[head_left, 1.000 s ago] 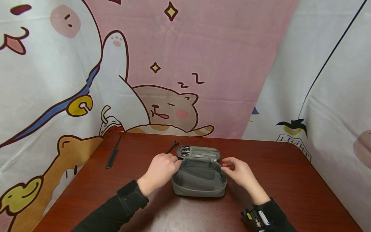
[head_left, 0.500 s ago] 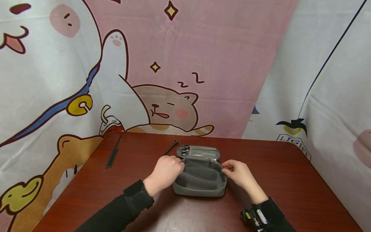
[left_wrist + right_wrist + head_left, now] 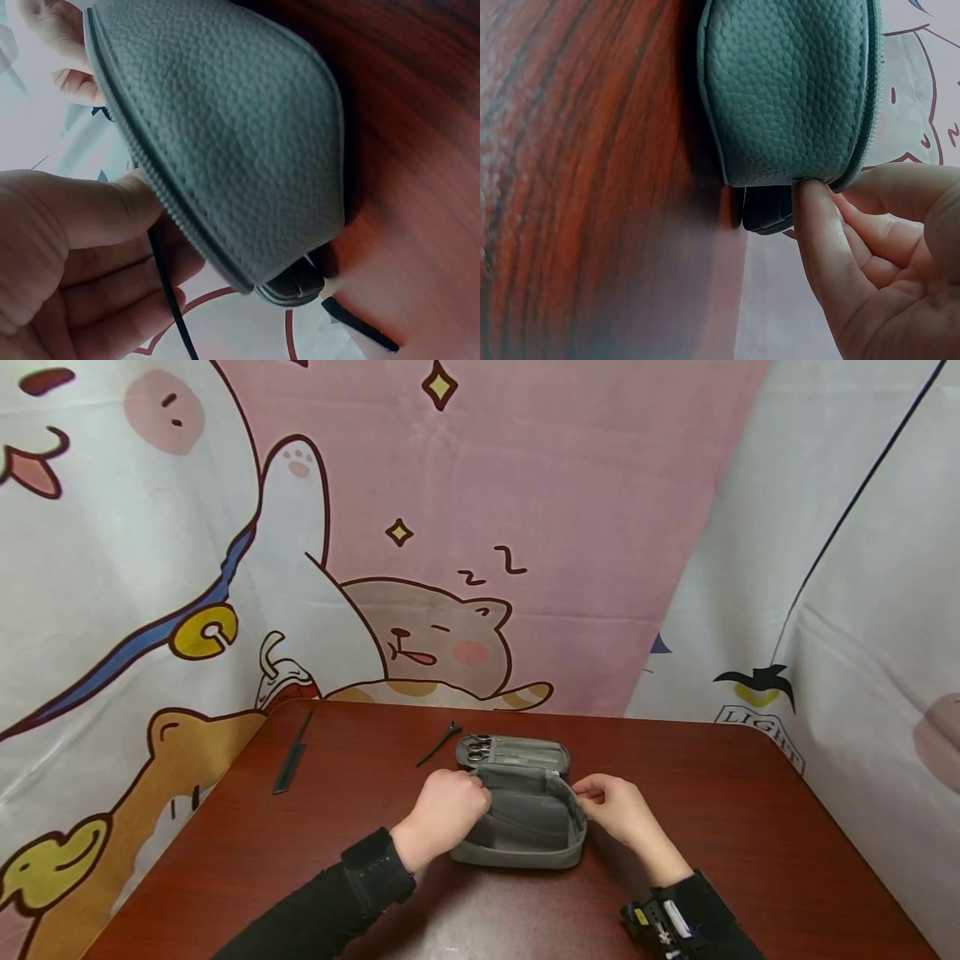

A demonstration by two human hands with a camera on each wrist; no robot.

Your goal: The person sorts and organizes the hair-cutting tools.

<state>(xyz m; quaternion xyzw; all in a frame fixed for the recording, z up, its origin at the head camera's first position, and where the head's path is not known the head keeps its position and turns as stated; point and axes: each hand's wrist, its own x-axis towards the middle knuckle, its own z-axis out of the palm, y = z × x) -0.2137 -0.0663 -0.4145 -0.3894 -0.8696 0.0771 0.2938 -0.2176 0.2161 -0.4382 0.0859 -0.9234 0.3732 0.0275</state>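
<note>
A grey textured zip case stands on the table with its lid folded back, and small metal tools sit in that lid. My left hand is over the case's left side. Its thumb and curled fingers hold a thin black strip, its kind unclear; the fingertips are partly hidden behind the zipper edge. On the other side, my right hand pinches the case's rim near the hinge. The right thumb and finger meet the zipped edge there.
A black hair clip lies just left of the lid. Farther left is a black tail comb. The dark red wooden table ends at a wall hung with printed cloth.
My left hand has moved right, from the case's left edge to over its opening, uncovering more of the hair clip. The right hand has closed in on the rim and grips it.
</note>
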